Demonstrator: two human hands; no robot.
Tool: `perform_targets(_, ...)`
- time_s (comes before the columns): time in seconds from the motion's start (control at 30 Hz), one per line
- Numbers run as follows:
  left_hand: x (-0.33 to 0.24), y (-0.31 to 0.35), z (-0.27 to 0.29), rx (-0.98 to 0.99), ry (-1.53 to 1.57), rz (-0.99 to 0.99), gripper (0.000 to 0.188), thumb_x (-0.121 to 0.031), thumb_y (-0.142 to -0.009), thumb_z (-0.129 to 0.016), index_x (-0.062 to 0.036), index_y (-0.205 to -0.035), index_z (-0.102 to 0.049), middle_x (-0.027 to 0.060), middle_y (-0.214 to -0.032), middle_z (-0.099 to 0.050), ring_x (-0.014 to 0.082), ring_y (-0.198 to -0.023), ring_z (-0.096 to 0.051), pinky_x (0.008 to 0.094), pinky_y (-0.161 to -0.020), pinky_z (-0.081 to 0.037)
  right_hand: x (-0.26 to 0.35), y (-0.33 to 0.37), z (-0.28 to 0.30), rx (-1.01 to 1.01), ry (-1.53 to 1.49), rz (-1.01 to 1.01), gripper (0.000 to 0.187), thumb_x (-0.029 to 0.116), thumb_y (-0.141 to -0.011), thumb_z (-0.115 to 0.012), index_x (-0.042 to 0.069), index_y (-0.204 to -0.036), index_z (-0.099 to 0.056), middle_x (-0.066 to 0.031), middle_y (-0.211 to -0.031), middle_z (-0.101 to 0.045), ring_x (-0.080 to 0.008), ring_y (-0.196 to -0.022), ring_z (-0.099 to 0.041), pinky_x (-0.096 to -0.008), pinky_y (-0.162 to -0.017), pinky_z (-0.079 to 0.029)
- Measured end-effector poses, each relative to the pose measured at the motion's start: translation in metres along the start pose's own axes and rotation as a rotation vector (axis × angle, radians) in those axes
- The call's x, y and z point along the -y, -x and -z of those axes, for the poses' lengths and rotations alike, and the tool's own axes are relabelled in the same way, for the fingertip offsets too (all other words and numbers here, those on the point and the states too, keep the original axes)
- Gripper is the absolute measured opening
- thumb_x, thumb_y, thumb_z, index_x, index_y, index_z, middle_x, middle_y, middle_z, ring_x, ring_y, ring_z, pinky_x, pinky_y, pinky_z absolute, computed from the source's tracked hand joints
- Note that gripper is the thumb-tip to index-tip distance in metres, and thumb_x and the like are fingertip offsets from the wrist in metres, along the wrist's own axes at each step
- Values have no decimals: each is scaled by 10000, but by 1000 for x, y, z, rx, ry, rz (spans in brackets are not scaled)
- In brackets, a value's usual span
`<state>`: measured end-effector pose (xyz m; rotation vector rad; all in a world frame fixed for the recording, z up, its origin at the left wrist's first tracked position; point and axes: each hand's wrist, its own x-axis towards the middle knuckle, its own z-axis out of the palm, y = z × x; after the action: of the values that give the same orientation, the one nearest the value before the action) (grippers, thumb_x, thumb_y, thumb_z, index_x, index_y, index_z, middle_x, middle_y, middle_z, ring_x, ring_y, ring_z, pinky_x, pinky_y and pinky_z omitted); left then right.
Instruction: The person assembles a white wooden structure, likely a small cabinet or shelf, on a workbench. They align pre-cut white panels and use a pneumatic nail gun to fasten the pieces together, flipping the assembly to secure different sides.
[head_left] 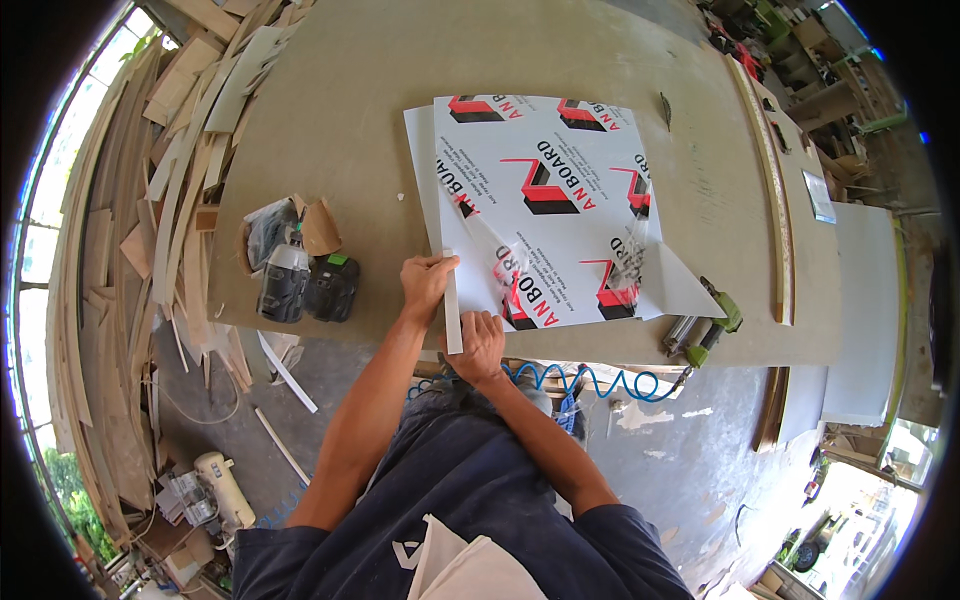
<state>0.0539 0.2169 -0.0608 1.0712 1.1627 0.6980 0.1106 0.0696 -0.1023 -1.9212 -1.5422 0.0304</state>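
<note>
A narrow pale strip runs along the lower left edge of a white board, its lower end jutting past the table edge. My left hand is closed on the strip's upper part, with thumb and fingers pinching it. Near the lower end, my right hand is curled around the strip; its fingertips are partly hidden. Clear film printed with red and black marks covers the board and is peeled and crumpled in places. Beneath it, another white panel shows at the left.
A green and black nail gun lies at the table's right front, with a coiled blue hose below the edge. Cordless tool parts sit at the left of the brown table. Stacked wood offcuts line the left side. A compressor stands on the floor.
</note>
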Motion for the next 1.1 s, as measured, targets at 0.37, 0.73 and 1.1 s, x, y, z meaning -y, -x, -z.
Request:
perform_targets(0.37,31,-13,10,-20,-47,-26,302,-192,-787,-825,83,-903,-782,85,-837,-665,167,-746,-630,344,-680,-476,-82,42,161,-255,-136,-445,358,86,-793,-848,62,-1109,-683,-87,-1073,-685,-174,-728,-604,-323,-714,-497)
perform_targets(0.73,1,1,8,124,-25,-59,259,-156,-892,-714,98,-898,-765,80,-796,-735,133,-672,-665,281,-637,-507,-334,113,308,-374,200,-1368,757,469,-739,-806,-21,-1289,-631,-246,-1288,-645,-419,-1232,-586,-482,-1060,-464)
perform_targets(1.1,7,-8,8,73,-57,-75,234,-139,-852,-785,92,-882,-769,100,-790,-749,153,-654,-677,301,-608,-518,-413,134,307,-425,-132,-1379,400,262,-696,-830,-29,-924,-676,-112,-797,-662,-241,-725,-639,-399,-670,-534)
